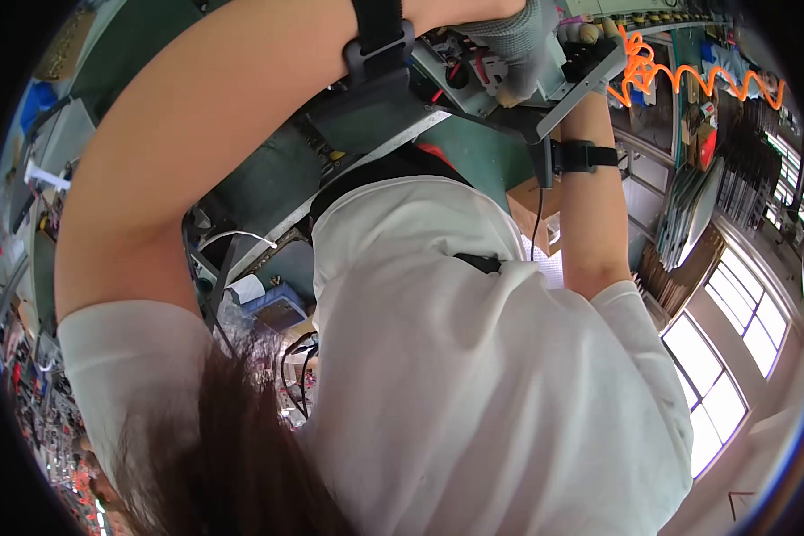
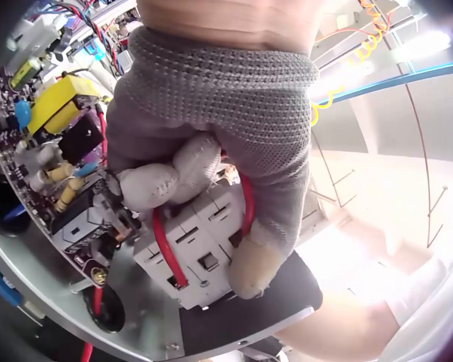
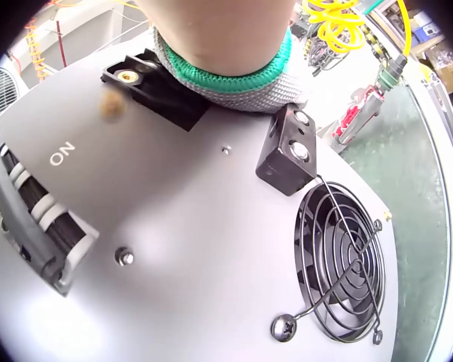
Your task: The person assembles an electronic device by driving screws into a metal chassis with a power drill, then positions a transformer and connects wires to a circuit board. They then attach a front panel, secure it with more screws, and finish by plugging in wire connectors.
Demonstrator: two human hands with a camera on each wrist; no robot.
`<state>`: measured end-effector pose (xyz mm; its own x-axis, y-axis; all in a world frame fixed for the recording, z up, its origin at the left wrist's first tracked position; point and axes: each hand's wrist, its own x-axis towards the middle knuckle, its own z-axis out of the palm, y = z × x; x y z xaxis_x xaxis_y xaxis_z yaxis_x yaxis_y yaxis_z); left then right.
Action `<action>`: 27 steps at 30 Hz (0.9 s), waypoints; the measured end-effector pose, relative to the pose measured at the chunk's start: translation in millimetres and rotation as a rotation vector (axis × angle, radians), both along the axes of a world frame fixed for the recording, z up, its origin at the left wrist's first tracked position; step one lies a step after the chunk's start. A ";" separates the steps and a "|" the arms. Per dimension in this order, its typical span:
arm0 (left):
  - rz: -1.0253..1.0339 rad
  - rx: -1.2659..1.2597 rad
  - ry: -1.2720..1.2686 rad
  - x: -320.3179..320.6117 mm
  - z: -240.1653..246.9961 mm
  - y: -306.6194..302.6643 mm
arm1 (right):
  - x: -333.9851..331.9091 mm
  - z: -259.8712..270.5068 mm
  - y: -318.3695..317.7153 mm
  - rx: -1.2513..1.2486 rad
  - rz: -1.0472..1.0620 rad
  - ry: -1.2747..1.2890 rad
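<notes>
A grey knitted glove with tan fingertips covers my left hand (image 2: 211, 113). In the left wrist view its fingers curl around a light grey block (image 2: 200, 245) with red wires, inside a metal case; one fingertip presses the block's side. The head view shows the left hand (image 1: 514, 45) over the case's open interior. My right hand (image 3: 234, 94), in a grey glove with a green cuff, is at the edge of the case's grey panel (image 3: 181, 226), between two black blocks. Most of its fingers are hidden. The panel carries a switch (image 3: 41, 215) and a fan guard (image 3: 347, 260).
A circuit board (image 2: 41, 158) with a yellow part lies beside the left hand. An orange coiled hose (image 1: 639, 67) hangs at the right of the head view. In the right wrist view a red-and-grey tool (image 3: 359, 113) hangs near a green surface (image 3: 415, 173).
</notes>
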<state>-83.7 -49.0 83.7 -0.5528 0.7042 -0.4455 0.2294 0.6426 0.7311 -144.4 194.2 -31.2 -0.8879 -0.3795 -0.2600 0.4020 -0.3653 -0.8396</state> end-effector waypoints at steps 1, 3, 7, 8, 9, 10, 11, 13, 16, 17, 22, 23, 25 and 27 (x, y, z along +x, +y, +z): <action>0.011 0.011 0.035 4.6 -1.3 -0.1 | -5.3 -1.0 0.2 0.023 -0.031 -0.022; 0.036 0.033 0.111 14.2 -5.2 -0.2 | -7.0 -1.4 -2.7 0.047 -0.102 -0.064; 0.142 -0.015 0.288 33.6 -34.7 18.6 | -13.3 -9.0 -1.4 0.045 -0.135 -0.058; 0.216 -0.084 0.378 36.5 -40.8 26.2 | -13.4 -7.7 -2.5 0.037 -0.134 -0.048; 0.212 -0.130 0.354 36.9 -37.8 27.0 | -11.9 -6.2 -1.9 -0.063 -0.115 -0.138; 0.225 -0.134 0.364 35.8 -37.0 26.2 | -11.4 -5.9 -2.8 -0.065 -0.103 -0.128; 0.206 -0.108 0.346 32.9 -37.3 24.4 | -11.2 -6.0 -3.3 0.020 -0.179 -0.131; 0.203 -0.083 0.336 25.8 -41.0 25.8 | -5.6 -3.1 0.3 0.104 -0.260 -0.125; 0.242 -0.046 0.295 29.9 -40.6 21.7 | 6.5 15.6 1.5 0.554 -0.370 0.139; 0.281 -0.026 0.291 31.9 -44.2 21.4 | 20.3 31.4 4.9 0.699 -0.319 0.357; 0.308 -0.049 0.268 47.4 -24.1 12.6 | 55.1 123.8 -16.2 1.045 0.525 1.426; 0.335 -0.060 0.269 47.7 -28.9 15.1 | 62.4 137.7 -28.0 1.100 0.661 1.426; 0.403 -0.065 0.233 48.2 -29.2 13.0 | 58.9 143.6 -42.6 1.167 0.745 1.560; 0.484 -0.002 0.243 58.6 -37.7 5.5 | 53.6 140.7 -48.9 1.217 0.847 1.657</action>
